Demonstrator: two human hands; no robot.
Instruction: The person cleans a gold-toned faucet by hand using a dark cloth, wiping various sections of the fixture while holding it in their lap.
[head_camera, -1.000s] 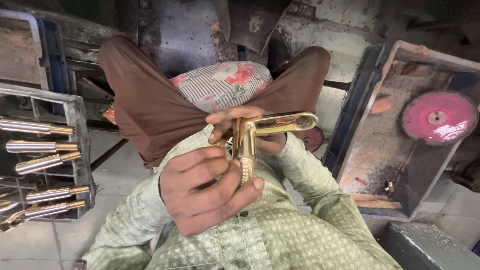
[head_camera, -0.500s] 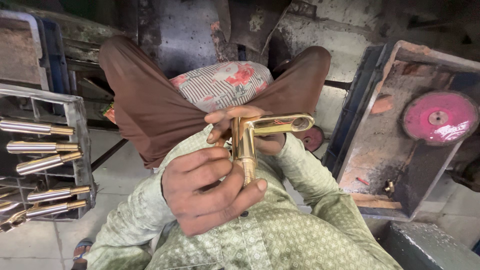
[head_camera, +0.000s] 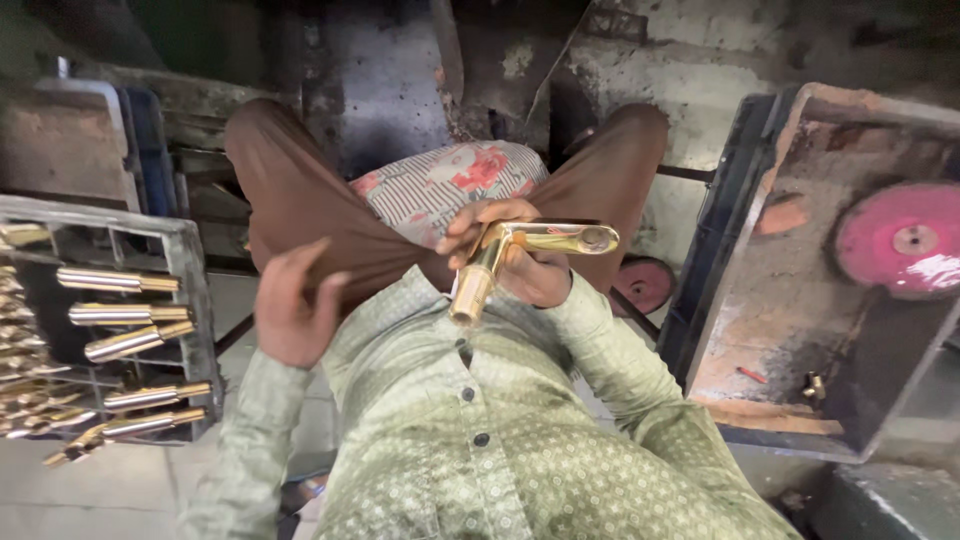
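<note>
1. Polished brass L-shaped fitting (head_camera: 487, 268), item in hand. It sits in front of my chest, above the lap, between the two knees. I read two legs. The thicker cylindrical one runs from the bend down towards the shirt, its open end nearest the camera. The slimmer one runs from the bend out to the right and ends in a round cap.
2. Right hand (head_camera: 528, 268): closed around the fitting at and just below the bend, with the fingers wrapped over the top and the palm behind. Both ends of the piece stick out clear of the grip.
3. Left hand (head_camera: 292, 308): empty, fingers loosely spread and half curled, resting near the left thigh. The fitting lies to its right, apart from it, so the right hand is plainly the nearer one. The thick leg's free end is the part nearest this hand.
4. Pale green patterned buttoned shirt (head_camera: 500, 440) and brown trousers (head_camera: 300, 200), both mine, filling the lower middle.
5. Striped cushion with red flowers (head_camera: 440, 185), on the seat between the thighs.
6. Grey plastic crate (head_camera: 190, 300), left of my left knee, holding rows of brass tubular pieces (head_camera: 115, 281) lying on their sides.
7. Rusty open metal tray (head_camera: 800, 330), to the right, with a round pink buffing disc (head_camera: 900, 245) in it. A second, smaller pink disc (head_camera: 643, 283) shows beside the right knee.
</note>
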